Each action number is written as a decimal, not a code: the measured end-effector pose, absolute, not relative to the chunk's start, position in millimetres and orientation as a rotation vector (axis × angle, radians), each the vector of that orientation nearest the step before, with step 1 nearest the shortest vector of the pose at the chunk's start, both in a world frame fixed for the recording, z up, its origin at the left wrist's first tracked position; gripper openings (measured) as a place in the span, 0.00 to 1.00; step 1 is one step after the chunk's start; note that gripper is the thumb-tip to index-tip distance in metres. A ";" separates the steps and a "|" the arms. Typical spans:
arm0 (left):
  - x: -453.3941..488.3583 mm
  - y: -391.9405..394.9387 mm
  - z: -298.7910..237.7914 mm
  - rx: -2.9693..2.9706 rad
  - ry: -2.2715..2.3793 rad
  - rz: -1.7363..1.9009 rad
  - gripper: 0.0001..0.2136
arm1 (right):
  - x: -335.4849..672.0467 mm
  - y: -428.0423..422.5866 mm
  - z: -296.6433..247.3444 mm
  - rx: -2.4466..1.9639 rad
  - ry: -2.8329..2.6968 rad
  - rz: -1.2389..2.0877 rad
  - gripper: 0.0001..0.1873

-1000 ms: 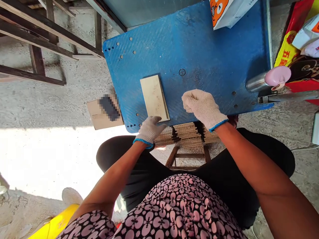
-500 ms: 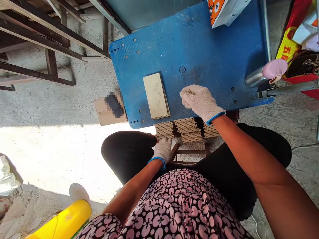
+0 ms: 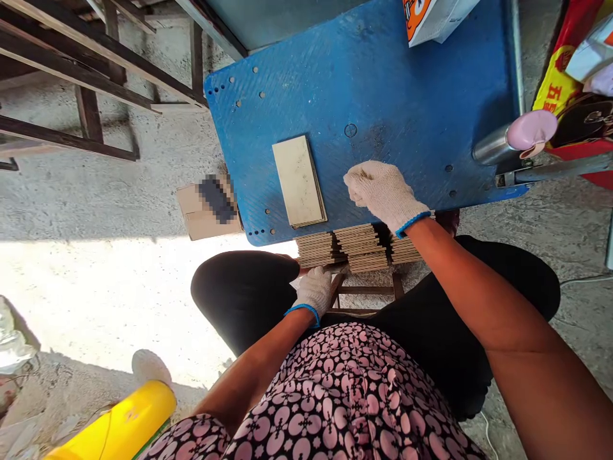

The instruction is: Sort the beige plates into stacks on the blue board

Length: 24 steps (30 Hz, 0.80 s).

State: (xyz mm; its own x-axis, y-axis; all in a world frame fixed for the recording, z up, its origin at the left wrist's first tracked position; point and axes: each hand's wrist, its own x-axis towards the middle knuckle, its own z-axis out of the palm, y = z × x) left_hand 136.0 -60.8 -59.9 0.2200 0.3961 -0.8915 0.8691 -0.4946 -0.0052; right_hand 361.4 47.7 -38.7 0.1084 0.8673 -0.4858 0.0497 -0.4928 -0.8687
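Observation:
My right hand (image 3: 380, 195), in a white knit glove with a blue cuff, is closed in a fist at the near edge of the blue table (image 3: 306, 76). Anything inside its fingers is hidden. To its left, a small stack of pale, flat rectangular boards (image 3: 299, 182) lies on the table, apart from the hand. My left hand (image 3: 313, 291), gloved alike, is low between my knees with its fingers curled; what it grips, if anything, I cannot make out. Just beyond it, several stacks of thin brown boards (image 3: 361, 248) sit below the table edge.
A steel bottle with a pink lid (image 3: 531, 131) lies at the table's right. A white-and-orange box (image 3: 440, 19) stands at the far edge. Cardboard (image 3: 191, 214) is on the floor at left, beside wooden frames (image 3: 90, 115). A yellow cylinder (image 3: 124, 421) lies lower left.
The view has shifted slightly. My left fingers look more curled, and a dark edge shows beside them. My right fist stays in nearly the same place, and the boards have not moved.

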 end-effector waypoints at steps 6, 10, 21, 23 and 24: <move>144.8 -55.9 -87.5 1.854 1.164 -1.406 0.19 | 362.8 46.2 -30.5 -1.762 -1.081 1.424 0.12; 149.8 -53.4 -93.8 1.820 1.086 -1.422 0.20 | 363.0 45.4 -22.8 -1.849 -1.168 1.415 0.12; 140.3 -22.9 -73.0 1.788 1.014 -1.427 0.22 | 352.1 39.1 -15.0 -1.977 -1.415 1.510 0.12; 132.6 -11.2 -60.2 1.811 0.957 -1.410 0.22 | 344.1 32.7 -19.6 -1.981 -1.513 1.565 0.11; 129.2 -4.8 -51.8 1.840 0.915 -1.393 0.22 | 339.2 28.7 -22.4 -1.971 -1.576 1.604 0.11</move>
